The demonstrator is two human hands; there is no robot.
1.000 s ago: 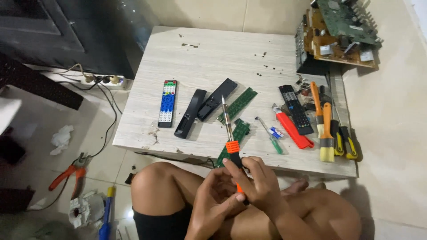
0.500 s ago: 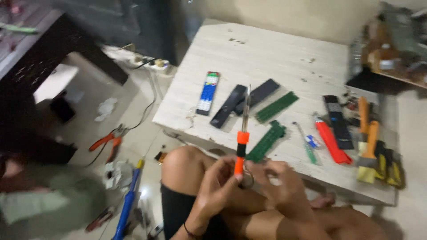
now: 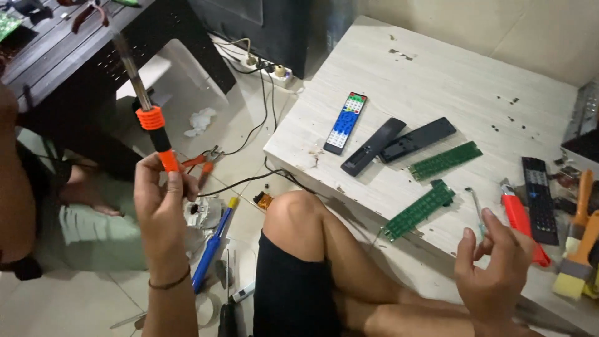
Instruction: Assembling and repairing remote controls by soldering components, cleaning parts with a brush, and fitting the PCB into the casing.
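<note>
A soldering iron (image 3: 150, 115) was held up in the left hand (image 3: 163, 206), well to the left of the low pale table (image 3: 437, 68) and out over the tiled floor. The hand was clenched round the orange grip, and the iron's long axis ran nearly upright, the dark metal shaft tilted a little leftward at the top. The right hand (image 3: 493, 268) was raised just in front of the table's near edge, fingers curled loosely; whether anything small was pinched in it could not be told. The iron thus lay far across from the right hand, with the bent knee (image 3: 299, 212) between them, and only the left hand was on it. On the table two green circuit boards (image 3: 430, 187) were laid beside two black remote shells (image 3: 399, 142) and a blue-faced remote (image 3: 345, 123); a red-handled knife (image 3: 521, 221) was lying nearest the right hand. Left of the table, pliers (image 3: 203, 163) and a blue-handled tool (image 3: 212, 246) were lying on the floor. No containers were seen holding anything.
</note>
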